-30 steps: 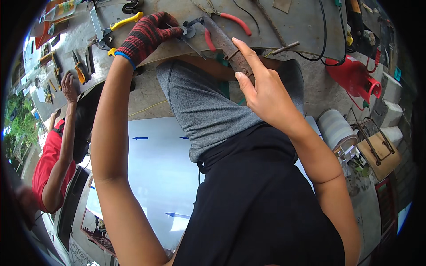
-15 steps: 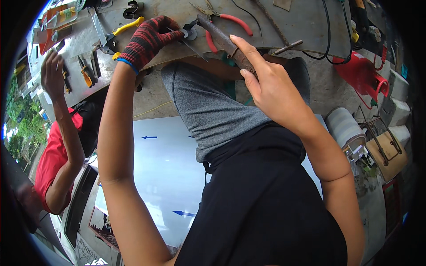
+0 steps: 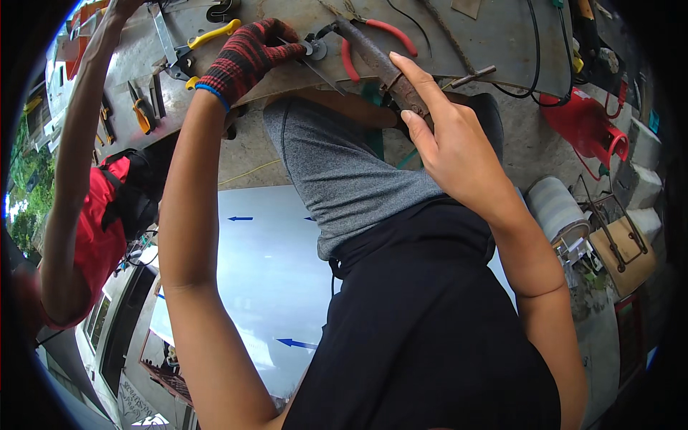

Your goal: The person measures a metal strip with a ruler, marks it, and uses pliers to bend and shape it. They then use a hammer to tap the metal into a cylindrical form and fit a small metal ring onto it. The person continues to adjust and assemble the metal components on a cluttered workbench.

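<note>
Gripping long rust-brown metal tool (image 3: pixel 374 59): bare right hand (image 3: pixel 462 140). Long axis crosses near edge of table (image 3: pixel 494 43) toward grey disc (image 3: pixel 317 50), nearer red-black gloved left hand (image 3: pixel 251 59); left hold unclear.

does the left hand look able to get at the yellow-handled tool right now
Probably yes: the yellow-handled tool lies right beside the gloved left hand, its upper handle uncovered, though that hand seems to pinch a thin metal piece, which it would likely release first.

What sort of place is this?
Probably a metalworking or repair workshop: the grey table bears red-handled pliers and a yellow-handled tool, with what looks like a red gas cylinder nearby.
</note>
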Demonstrator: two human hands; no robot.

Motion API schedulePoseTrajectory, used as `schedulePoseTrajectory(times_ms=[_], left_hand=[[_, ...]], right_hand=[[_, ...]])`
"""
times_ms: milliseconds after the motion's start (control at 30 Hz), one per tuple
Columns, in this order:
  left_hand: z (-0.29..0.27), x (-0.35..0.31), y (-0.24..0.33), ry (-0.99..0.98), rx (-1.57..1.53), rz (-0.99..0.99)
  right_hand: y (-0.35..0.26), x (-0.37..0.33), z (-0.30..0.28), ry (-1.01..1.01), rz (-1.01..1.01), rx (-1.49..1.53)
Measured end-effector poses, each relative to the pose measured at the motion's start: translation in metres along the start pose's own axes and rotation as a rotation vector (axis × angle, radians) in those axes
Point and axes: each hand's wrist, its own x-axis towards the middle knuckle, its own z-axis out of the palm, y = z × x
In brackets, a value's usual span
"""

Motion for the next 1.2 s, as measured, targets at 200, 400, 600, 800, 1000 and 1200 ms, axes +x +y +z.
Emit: schedulePoseTrajectory(times_ms=[200, 400, 600, 800, 1000, 1200], left_hand=[[0.001, -0.001, 0.002, 0.026, 0.033, -0.03], [0.001, 0.001, 0.002, 0.004, 0.039, -0.031], [0.002, 0.0, 0.003, 0.018, 0.04, -0.021], [-0.001, -0.002, 0.007, -0.002, 0.046, -0.04], [0.0, -0.001, 0.003, 0.03, 0.073, -0.008], [0.0, 0.0, 0.005, 0.01, 0.034, -0.018]], right_hand=[[-0.002, 0.005, 0.0, -0.01, -0.034, -0.044], [-0.001, 0.006, 0.003, -0.011, -0.058, -0.069], [0.002, 0.005, 0.006, 0.022, -0.075, -0.1], [-0.004, 0.005, 0.004, -0.049, -0.026, -0.103], [0.001, 0.0, 0.014, 0.004, -0.081, -0.073], [0.002, -0.004, 0.021, 0.061, -0.112, -0.057]])
